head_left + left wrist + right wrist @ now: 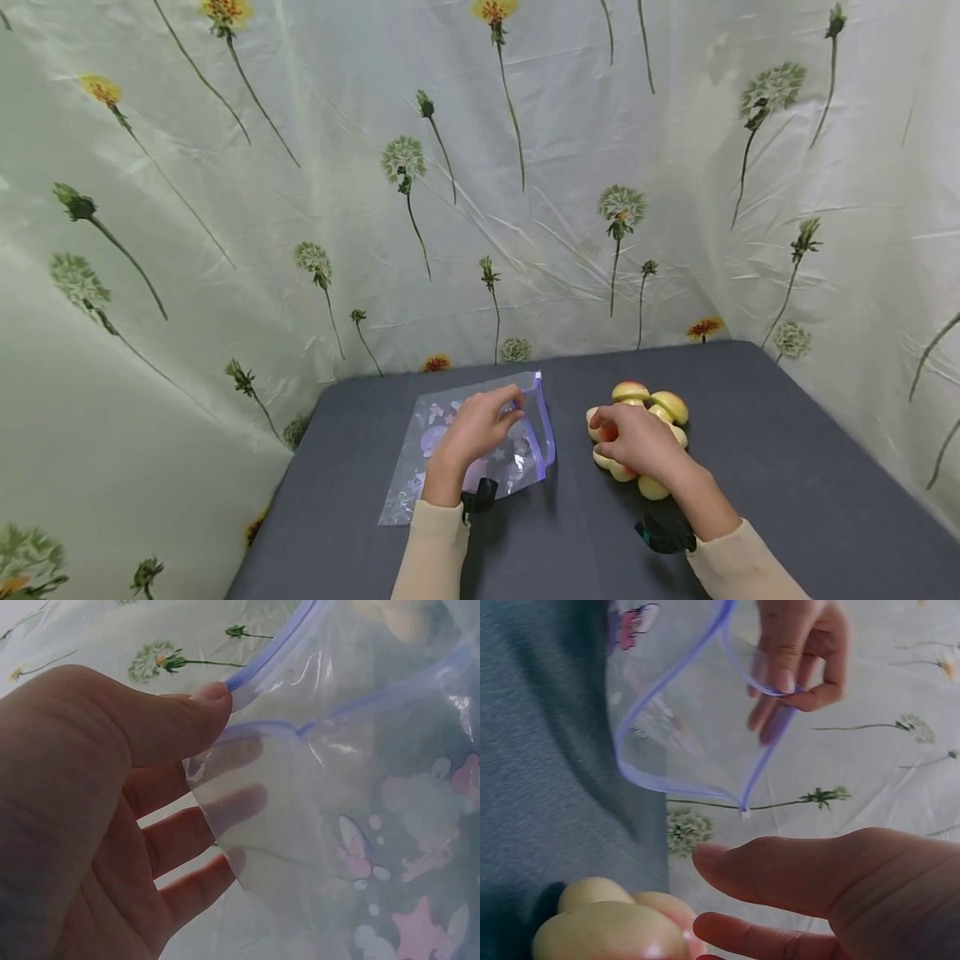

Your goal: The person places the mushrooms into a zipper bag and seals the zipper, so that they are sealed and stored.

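Observation:
A clear zip bag (465, 450) with a purple zip edge and pink and purple printed figures is on the left of the table. My left hand (482, 425) pinches its rim between thumb and fingers; other fingers show through the film in the left wrist view. The bag's mouth (682, 750) gapes toward the right. On the right sits a cluster of yellow, red-blushed, fruit-like pieces (670, 406). My right hand (643, 437) is over its near left side, hiding some pieces. In the right wrist view, thumb and finger stand apart beside the pale rounded pieces (611, 930).
A dark grey table (330, 500) carries everything. A white curtain (555, 167) printed with dandelions hangs behind it and along both sides. Dark bands with small devices are on the left wrist (480, 496) and the right wrist (663, 533).

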Demonstrator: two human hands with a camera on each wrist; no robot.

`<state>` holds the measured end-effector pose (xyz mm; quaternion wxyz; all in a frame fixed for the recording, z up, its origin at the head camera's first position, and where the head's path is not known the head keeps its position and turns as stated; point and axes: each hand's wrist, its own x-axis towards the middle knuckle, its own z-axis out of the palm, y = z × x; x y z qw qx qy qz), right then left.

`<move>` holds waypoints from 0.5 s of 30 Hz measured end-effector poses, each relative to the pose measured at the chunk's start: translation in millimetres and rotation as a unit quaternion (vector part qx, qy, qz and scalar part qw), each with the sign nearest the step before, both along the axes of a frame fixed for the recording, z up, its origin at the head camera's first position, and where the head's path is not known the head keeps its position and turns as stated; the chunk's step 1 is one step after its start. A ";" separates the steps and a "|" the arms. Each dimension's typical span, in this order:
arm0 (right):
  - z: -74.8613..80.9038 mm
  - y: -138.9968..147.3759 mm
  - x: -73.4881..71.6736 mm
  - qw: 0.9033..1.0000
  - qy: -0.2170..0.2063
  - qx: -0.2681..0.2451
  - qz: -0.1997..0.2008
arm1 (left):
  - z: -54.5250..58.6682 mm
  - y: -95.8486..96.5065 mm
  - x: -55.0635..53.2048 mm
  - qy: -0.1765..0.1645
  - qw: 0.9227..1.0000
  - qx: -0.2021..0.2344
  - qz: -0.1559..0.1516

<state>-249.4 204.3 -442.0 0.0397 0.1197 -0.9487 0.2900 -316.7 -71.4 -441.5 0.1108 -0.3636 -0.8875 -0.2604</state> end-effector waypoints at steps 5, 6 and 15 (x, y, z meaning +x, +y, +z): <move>-5.9 -1.1 2.0 0.999 0.016 0.032 -0.008 | 1.4 0.2 0.2 0.014 1.000 -0.002 0.000; -7.4 -1.1 2.4 0.999 0.023 0.040 -0.010 | 1.5 0.3 0.3 0.014 1.000 -0.003 0.000; -25.1 -6.0 6.2 0.994 0.068 0.085 -0.015 | 2.1 -0.7 1.8 -0.003 1.000 -0.016 0.001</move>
